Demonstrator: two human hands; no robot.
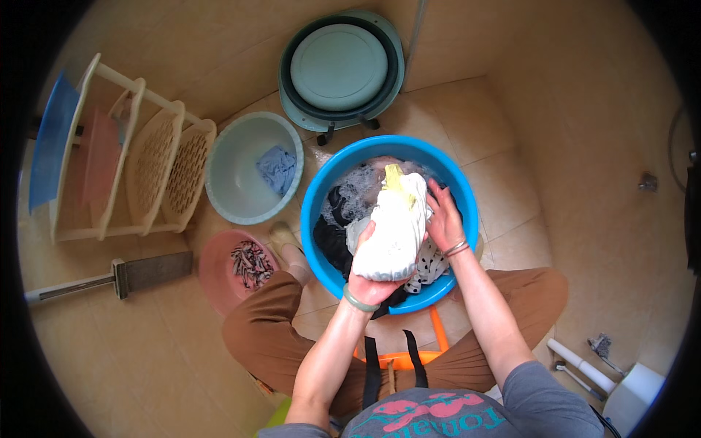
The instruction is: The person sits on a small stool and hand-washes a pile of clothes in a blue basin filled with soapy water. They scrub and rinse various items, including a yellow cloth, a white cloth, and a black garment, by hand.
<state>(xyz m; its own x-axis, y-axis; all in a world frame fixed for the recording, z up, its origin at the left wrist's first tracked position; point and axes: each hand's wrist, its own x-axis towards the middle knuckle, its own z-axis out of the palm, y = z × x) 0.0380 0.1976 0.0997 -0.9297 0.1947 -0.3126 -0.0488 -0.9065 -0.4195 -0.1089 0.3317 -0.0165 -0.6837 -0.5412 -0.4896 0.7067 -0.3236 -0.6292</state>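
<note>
"Left hand point(374, 290) closed on anything?"

"Yes, curled around white, yellow-patched cloth point(394, 237) at frame centre, over the round blue plastic basin point(309, 215). Right hand point(445, 223) has loosely extended fingers at the cloth's right edge; whether they grip, I can't tell."

"Room beyond the rim?"

"Beige floor tiles point(507, 186) spread rightward. Upper left, a round pale-green plastic basin point(232, 171) sits close; brown-trousered knees point(537, 292) flank the lower edge."

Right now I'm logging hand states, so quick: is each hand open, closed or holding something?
Left hand: holding the white cloth over the blue tub.
Right hand: open beside the cloth; whether it touches cannot be told.
</note>
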